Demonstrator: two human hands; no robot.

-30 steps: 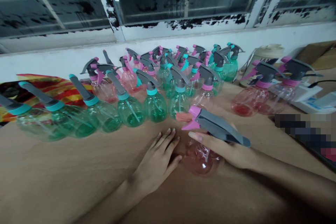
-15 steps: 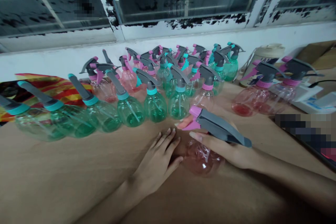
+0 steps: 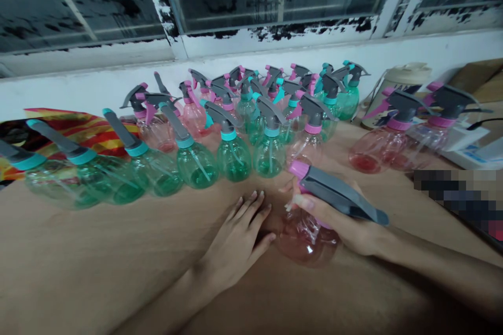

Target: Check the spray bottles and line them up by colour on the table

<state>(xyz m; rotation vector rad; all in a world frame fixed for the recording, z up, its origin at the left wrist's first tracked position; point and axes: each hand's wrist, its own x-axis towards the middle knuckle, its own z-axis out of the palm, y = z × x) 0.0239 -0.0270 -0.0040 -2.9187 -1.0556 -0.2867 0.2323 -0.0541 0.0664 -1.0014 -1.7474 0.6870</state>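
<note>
A clear pink spray bottle with a grey head and pink nozzle is held on the table by my right hand. The fingers wrap round its neck and trigger, so most of the trigger is hidden. My left hand lies flat on the tabletop just left of this bottle, fingers stretched out and holding nothing. Just beyond the hands stands a row of green spray bottles with turquoise collars and a little green tint at the base. One pink spray bottle stands at the row's right end.
Behind the row, several more pink and green bottles crowd towards the wall. Two pink spray bottles stand at the right, near a whitish jug and a cardboard box. A red-and-yellow wrapper lies at the left on the wooden table.
My right hand's fingers have curled in on the trigger. The held bottle's head has shifted slightly right. My left hand stays in place.
</note>
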